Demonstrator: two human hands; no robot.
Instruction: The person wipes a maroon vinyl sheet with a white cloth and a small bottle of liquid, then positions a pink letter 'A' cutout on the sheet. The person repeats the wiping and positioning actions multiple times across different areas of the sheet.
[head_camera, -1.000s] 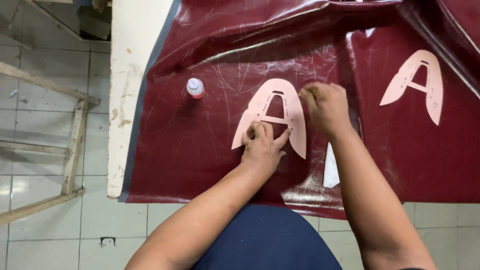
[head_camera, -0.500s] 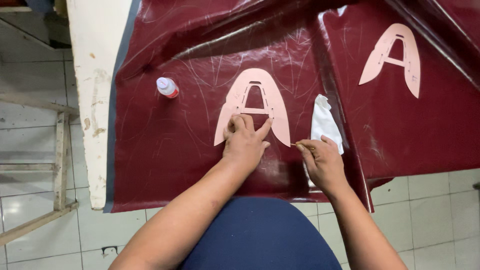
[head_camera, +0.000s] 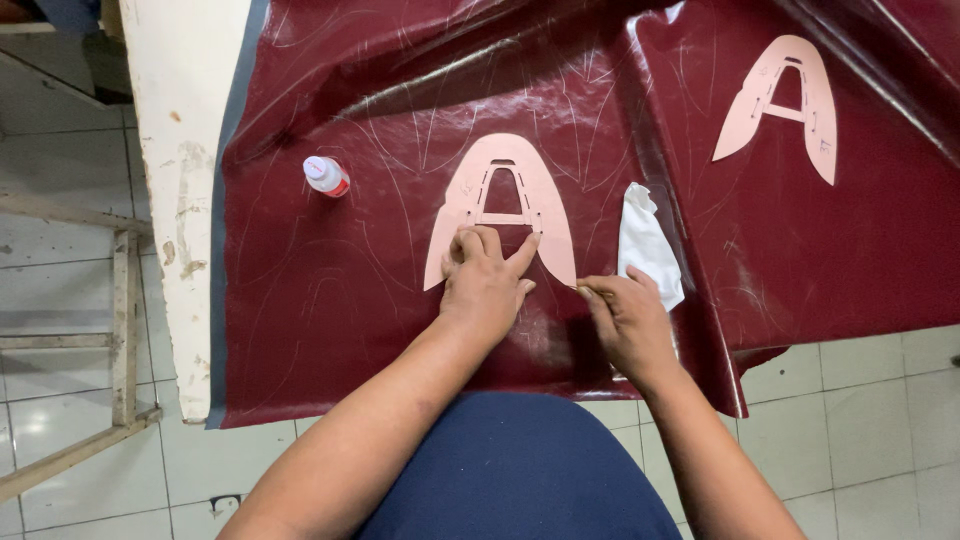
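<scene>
Bare forearms, unringed hands (navy blue garment below)

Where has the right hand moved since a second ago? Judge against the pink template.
Yes. The right hand slid down the pink template, from its upper right side to its lower right tip.

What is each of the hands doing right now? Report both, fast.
Left hand: open, fingers spread, pressing the pink A-shaped flat template onto the dark red glossy sheet.
Right hand: closed, pinching something too thin to identify.

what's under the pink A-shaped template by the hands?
The pink template lies flat on the dark red sheet, which shows through its cutouts. The left hand covers its lower middle; the right hand sits at its right leg tip. Any lines beneath the template are hidden.
</scene>
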